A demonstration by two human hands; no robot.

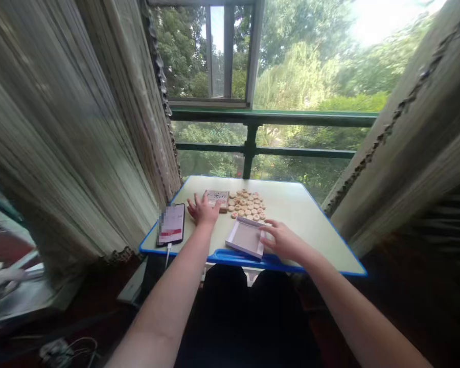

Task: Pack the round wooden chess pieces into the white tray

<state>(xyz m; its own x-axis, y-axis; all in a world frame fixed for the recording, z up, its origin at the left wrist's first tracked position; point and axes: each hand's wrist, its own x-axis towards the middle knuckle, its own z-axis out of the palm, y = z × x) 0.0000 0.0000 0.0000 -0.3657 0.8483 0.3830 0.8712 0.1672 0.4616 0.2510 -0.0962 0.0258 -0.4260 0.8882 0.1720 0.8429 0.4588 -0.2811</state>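
Pale table [291, 197], blue edging, under tray. Open shallow tray [247, 237] at near edge. Right hand [278, 236] at tray's right rim, fingers bent; can't tell if gripping. Left hand [204, 211] beyond tray's left, spread loose, nothing clenched. Phone [173, 225] left of tray. Printed box [219, 196] beyond tray's left, by left thumb. Round pieces [249, 206] just beyond tray.
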